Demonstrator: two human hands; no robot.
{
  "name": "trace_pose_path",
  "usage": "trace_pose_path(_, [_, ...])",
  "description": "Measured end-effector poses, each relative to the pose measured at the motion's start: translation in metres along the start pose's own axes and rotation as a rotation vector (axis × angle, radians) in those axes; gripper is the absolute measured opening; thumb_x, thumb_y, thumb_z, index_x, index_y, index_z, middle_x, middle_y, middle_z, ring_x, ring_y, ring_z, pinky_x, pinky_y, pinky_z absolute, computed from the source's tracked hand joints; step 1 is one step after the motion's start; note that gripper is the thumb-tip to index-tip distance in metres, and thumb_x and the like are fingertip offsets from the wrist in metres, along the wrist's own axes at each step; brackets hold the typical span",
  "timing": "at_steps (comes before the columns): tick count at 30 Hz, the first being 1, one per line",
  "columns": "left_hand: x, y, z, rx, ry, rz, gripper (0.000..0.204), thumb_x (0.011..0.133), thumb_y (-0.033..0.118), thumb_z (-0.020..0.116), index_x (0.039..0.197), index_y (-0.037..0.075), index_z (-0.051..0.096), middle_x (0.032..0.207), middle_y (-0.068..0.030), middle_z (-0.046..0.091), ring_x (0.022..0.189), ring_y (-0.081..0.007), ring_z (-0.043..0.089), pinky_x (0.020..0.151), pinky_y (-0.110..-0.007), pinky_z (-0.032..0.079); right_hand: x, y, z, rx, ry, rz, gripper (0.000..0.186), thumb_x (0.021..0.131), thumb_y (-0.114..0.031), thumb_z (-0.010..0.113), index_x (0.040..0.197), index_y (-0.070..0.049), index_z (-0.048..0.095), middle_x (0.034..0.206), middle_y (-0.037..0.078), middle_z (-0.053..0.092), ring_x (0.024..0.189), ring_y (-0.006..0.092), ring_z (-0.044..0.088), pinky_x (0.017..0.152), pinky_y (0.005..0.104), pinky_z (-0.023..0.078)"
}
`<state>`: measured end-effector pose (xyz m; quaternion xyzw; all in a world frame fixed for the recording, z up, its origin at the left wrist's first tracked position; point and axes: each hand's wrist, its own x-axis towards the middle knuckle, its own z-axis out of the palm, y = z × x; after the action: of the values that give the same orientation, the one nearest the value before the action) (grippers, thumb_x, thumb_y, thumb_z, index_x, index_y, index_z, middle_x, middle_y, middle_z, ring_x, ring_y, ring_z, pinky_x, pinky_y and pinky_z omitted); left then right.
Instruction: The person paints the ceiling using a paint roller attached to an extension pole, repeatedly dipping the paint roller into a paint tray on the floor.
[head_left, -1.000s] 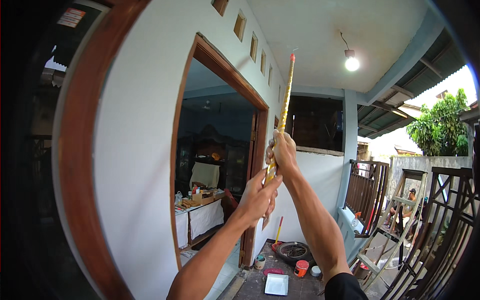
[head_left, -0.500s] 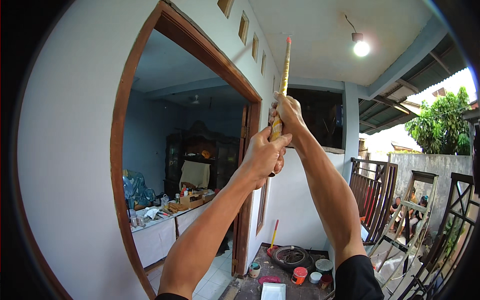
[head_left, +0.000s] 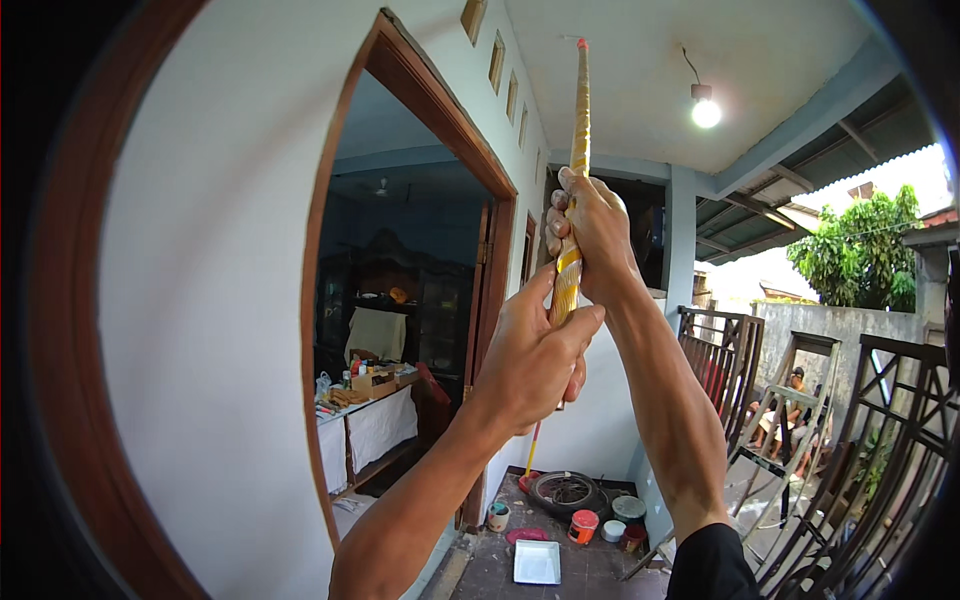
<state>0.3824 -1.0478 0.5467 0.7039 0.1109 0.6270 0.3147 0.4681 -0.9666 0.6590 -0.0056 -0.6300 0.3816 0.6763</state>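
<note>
Head view: we wrap both hands around a long yellow-and-white pole point(head_left: 578, 120) raised toward the porch ceiling point(head_left: 640, 90). Our right hand point(head_left: 592, 232) grips it higher up, fingers closed tight; our left hand point(head_left: 532, 358) clamps it just below, touching the right. Left of our hands is a brown doorframe point(head_left: 440, 110); far below them lie paint cans point(head_left: 583, 525) and a white tray point(head_left: 537, 562).

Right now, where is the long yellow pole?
In the head view the long yellow pole stands upright at centre, gripped by the right hand above the left hand, its tip near the ceiling, right of the doorway.
</note>
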Motion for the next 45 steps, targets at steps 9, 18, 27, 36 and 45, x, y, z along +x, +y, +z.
trace_pose_path(9, [-0.120,0.103,0.034,-0.020,-0.023,0.005,0.033,0.100,0.011,0.059,0.126,-0.002,0.044,0.062,0.0013,0.047,0.035,-0.0043,0.040,0.034,-0.023,0.033,-0.121,-0.095,0.083,-0.095,0.015,-0.022,0.025,0.102,-0.026,0.053,0.090,-0.006,0.043,0.059,0.004,0.047,0.042,0.0143,0.045,0.039,0.0292,0.043])
trace_pose_path(18, [-0.218,0.131,0.046,-0.024,0.021,-0.066,0.064,0.102,0.011,0.057,0.154,-0.004,0.022,0.073,-0.0003,0.052,0.040,-0.0037,0.043,0.036,-0.022,0.037,-0.217,-0.115,0.120,0.014,-0.062,-0.019,0.025,0.104,-0.029,0.055,0.092,-0.010,0.044,0.069,0.000,0.045,0.045,0.0061,0.045,0.034,0.0225,0.042])
trace_pose_path(27, [-0.128,0.067,0.003,0.049,0.023,-0.017,0.046,0.100,0.012,0.059,0.139,-0.003,0.040,0.072,0.0003,0.052,0.039,-0.0035,0.042,0.036,-0.022,0.036,-0.124,-0.046,0.081,-0.005,-0.021,0.006,0.023,0.103,-0.028,0.056,0.095,-0.009,0.045,0.071,0.001,0.046,0.047,0.0067,0.047,0.036,0.0236,0.044])
trace_pose_path(36, [0.015,-0.033,-0.039,0.108,0.034,-0.008,0.029,0.098,0.010,0.061,0.122,-0.001,0.047,0.064,0.0016,0.049,0.039,-0.0052,0.043,0.037,-0.023,0.035,0.019,0.054,-0.002,0.052,-0.021,0.031,0.020,0.103,-0.024,0.055,0.098,-0.008,0.044,0.077,0.002,0.047,0.049,0.0082,0.046,0.038,0.0263,0.043])
trace_pose_path(45, [0.126,-0.075,-0.068,0.107,0.091,-0.069,0.017,0.093,0.010,0.065,0.099,0.006,0.050,0.068,0.0028,0.048,0.042,-0.0039,0.040,0.039,-0.021,0.034,0.130,0.104,-0.043,0.058,0.011,0.063,0.023,0.101,-0.022,0.056,0.092,-0.005,0.043,0.069,0.003,0.046,0.050,0.0123,0.048,0.040,0.0310,0.044])
